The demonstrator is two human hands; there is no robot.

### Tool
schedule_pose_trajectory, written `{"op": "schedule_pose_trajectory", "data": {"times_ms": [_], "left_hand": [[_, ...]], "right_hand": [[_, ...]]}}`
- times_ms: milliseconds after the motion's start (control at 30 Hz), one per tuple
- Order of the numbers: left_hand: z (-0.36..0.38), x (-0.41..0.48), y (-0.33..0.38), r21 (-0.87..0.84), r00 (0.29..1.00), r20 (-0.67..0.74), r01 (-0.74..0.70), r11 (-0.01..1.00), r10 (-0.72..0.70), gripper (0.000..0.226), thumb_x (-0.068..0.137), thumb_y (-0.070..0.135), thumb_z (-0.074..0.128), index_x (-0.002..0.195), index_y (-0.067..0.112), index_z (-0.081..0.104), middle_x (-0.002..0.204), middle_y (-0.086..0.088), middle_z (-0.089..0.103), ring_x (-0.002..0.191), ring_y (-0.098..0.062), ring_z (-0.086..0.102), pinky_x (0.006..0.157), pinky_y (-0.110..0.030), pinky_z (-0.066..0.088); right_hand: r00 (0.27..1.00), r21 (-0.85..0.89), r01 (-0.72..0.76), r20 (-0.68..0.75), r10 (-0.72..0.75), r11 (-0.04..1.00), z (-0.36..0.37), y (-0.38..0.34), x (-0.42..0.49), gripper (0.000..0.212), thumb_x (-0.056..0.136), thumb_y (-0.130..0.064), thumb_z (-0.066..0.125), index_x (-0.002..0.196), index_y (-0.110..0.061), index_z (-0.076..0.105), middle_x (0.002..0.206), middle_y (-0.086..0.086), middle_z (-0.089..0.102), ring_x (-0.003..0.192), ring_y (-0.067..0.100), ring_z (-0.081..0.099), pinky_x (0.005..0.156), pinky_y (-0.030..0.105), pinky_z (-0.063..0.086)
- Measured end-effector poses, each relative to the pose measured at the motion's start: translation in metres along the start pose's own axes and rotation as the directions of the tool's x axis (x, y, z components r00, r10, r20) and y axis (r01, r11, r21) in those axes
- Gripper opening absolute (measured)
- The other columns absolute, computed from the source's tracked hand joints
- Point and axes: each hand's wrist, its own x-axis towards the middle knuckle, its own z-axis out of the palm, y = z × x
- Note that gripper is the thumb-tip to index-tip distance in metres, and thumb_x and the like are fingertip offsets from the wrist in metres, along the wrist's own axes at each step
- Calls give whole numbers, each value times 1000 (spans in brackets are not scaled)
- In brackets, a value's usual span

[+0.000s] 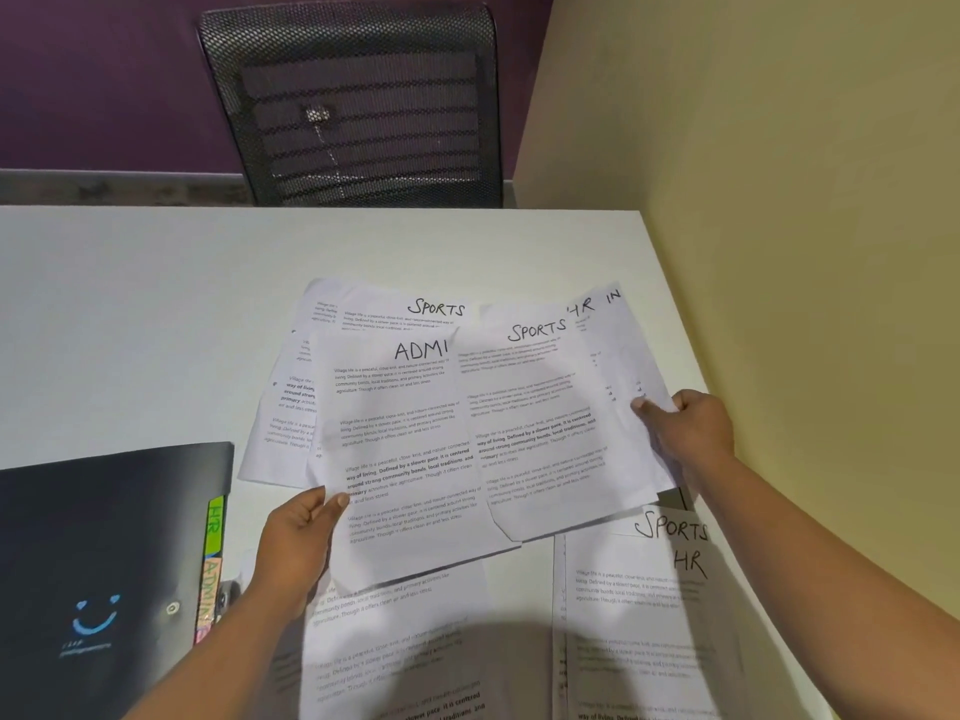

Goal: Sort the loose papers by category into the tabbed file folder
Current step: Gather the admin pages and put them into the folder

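Loose papers fan out between two hands over a white table (156, 304); each is a thin white printed sheet with blocks of small text and a category handwritten in black marker at the top.

The front sheet (405, 459) reads "ADMI", its last letter covered by the sheet beside it (540, 423), which is headed "SPORTS" and has a bent lower left corner; behind them show another "SPORTS" sheet (395, 309) and one marked "HR" (613, 330).

The left hand (296, 543) grips the lower left edge of the fan, thumb curled on top of the front sheet, fingers underneath; the right hand (685, 428) pinches the right edge, thumb on top, fingers folded behind the paper.

More sheets lie flat on the table nearer the person; one at the right (644, 605) shows "SPORTS" with "HR" just below it; another (395, 657) lies under the fan, partly in shadow.

The file folder (104, 553) lies closed at the lower left of the table, just beside the left hand; it is dark, smooth and slightly glossy, with a small blue smile mark and a round snap; coloured tabs stick out along its right edge, a green one (214, 522) lettered "HR" and a pink one (210, 589) lettered "ADMIN"; its contents are hidden.

Beyond the table stands a black mesh chair (363, 106) against a purple wall (104, 70).
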Motion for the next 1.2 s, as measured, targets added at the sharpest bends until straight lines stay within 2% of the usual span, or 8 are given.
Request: {"op": "schedule_pose_trajectory", "data": {"times_ms": [233,400,500,667,767,933,1067,1200], "left_hand": [[-2,-5,3,-33,1000,-2,3,999,-4,27,96,5,58,108,-20,58,47,-26,54,27,3,36,33,-6,31],[-5,-1,-1,12,999,-28,22,1000,-22,20,94,12,63,99,-7,65,39,-4,51,33,-3,32,36,-8,30],[-4,-7,2,13,996,-79,-50,999,51,23,94,12,63,107,-7,69,73,-41,55,50,-10,50,43,-7,38],[-22,-30,15,142,970,-167,-151,978,174,22,97,11,59,77,5,65,40,8,45,40,-7,40,38,-7,31],[-43,-41,22,174,938,-268,-177,969,219,19,97,17,60,83,6,68,58,-2,57,57,-21,49,45,-15,39],[-60,-84,38,195,888,-334,-265,944,318,15,97,10,59,88,12,71,71,4,67,64,-16,57,48,-7,42],[-55,-115,37,118,911,-290,-271,955,295,21,96,13,60,79,19,72,72,6,69,64,-11,60,58,-26,47],[-42,-153,26,33,941,-200,-271,962,272,15,95,6,60,86,5,72,60,14,70,54,6,58,50,-11,43]], "right_hand": [[972,-406,170,-81,-221,898,-24,-7,1,23,94,-25,58,78,-16,72,73,7,67,70,33,61,64,34,51],[917,-448,216,-211,-338,868,-53,-15,0,22,97,-22,55,102,-14,75,75,12,65,68,30,54,64,30,40],[866,-364,272,-311,-392,891,-75,-22,-9,23,96,-20,55,105,-12,75,89,18,73,77,34,60,69,32,43],[807,-34,363,-488,-332,931,-106,-25,-31,23,93,-20,59,105,-9,74,97,11,75,85,21,64,78,27,45],[817,129,383,-509,-270,915,-115,-20,-58,23,93,-17,60,108,-7,74,100,13,74,85,18,63,76,24,47],[937,430,295,-307,-168,853,-100,8,-115,17,93,-20,64,107,-13,73,96,13,73,53,-6,60,50,10,48],[990,562,131,-32,-137,816,-74,22,-173,11,94,-19,66,97,-13,74,95,14,74,61,6,66,59,21,56],[978,564,14,163,-128,826,-54,27,-224,12,95,-19,64,95,-11,74,90,12,77,76,26,69,76,40,56]]}}
